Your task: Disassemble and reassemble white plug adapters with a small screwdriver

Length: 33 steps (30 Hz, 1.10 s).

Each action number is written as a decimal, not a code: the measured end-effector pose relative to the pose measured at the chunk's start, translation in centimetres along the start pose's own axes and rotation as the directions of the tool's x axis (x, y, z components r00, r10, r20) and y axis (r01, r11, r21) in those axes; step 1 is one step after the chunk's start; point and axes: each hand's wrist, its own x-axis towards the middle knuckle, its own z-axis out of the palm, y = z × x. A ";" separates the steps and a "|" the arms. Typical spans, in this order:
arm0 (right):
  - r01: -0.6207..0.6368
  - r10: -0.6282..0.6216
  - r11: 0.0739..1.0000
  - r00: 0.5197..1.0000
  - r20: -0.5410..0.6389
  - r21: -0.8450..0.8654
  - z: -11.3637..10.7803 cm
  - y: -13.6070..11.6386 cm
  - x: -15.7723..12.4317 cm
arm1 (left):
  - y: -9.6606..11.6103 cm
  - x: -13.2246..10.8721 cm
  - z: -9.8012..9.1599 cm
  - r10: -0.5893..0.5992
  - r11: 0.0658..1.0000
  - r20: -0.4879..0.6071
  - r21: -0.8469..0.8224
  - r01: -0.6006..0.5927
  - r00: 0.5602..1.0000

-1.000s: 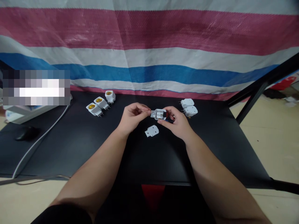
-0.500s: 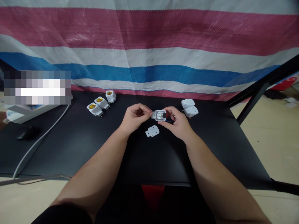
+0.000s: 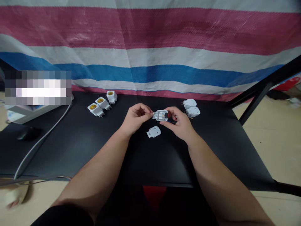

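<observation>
Since the cover (image 3: 154,131) lies loose on the table (image 3: 77,138), the open case (image 3: 161,115) held just beyond seems unfinished; the left hand (image 3: 135,117) pinches its narrow end, the right hand (image 3: 180,125) has a curled grip on its wide end. Farther away, three sockets (image 3: 102,104) and two plugs (image 3: 193,112) look assembled.

Red-white-blue striped tarp (image 3: 150,31) behind a black table (image 3: 58,150).
From over here: dark mouse (image 3: 25,133) at left, grey cable (image 3: 41,140) curving past it, white unit (image 3: 28,116) behind, top pixelated. 2 black bars (image 3: 282,70) meet at right; beyond, pale floor (image 3: 263,138), red item (image 3: 290,84) too blurred to ID. Pale blur (image 3: 15,196) low left, can't tell what.
</observation>
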 end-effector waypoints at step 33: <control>0.059 -0.067 0.995 0.991 0.114 0.075 -0.4 0.2 0.1 | 0.4 -0.8 -0.7 -0.378 0.912 0.391 0.003 0.410 0.839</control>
